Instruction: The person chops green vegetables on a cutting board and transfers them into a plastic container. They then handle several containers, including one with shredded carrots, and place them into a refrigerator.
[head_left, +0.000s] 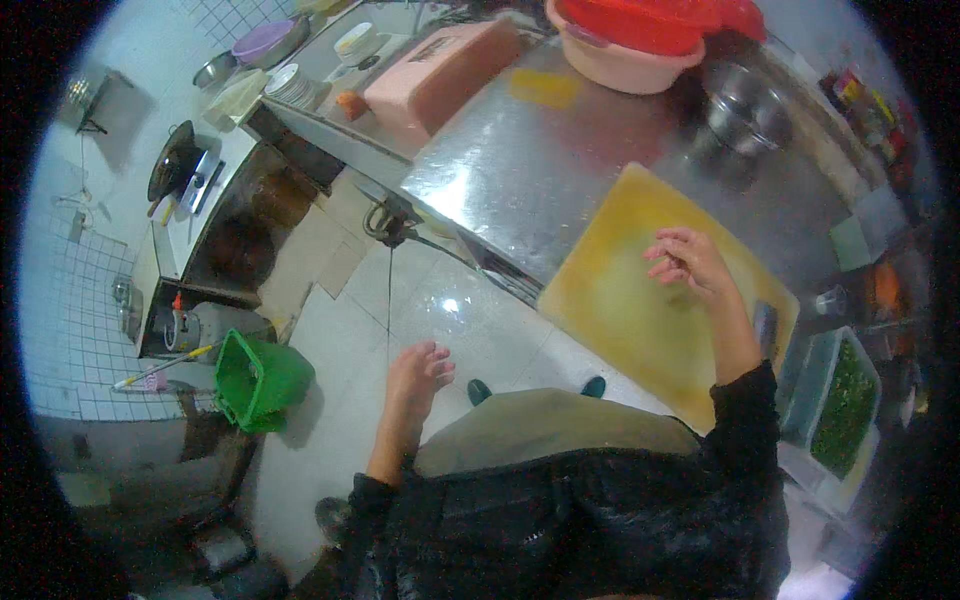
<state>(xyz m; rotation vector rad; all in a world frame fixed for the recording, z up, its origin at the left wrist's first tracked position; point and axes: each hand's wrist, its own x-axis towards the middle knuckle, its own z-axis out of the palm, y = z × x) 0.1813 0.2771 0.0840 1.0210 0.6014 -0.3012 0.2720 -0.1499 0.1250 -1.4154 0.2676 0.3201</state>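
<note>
My right hand (686, 261) hovers over a yellow cutting board (622, 300), its fingers loosely curled and apart around nothing. At the board's right edge, beside my right forearm, lies a dark flat object (764, 327), possibly a cleaver blade. The board rests on a stainless steel table (510, 195). My left hand (421, 373) hangs over the tiled floor, away from the table, and holds nothing; its fingers are slightly bent and spread.
A pink basin with a red one (637, 64) and a steel bowl (746, 112) stand at the table's back. Left of them is a pink box (446, 75). A green bin (262, 382) stands on the floor. To the right is a tray of chopped greens (844, 412).
</note>
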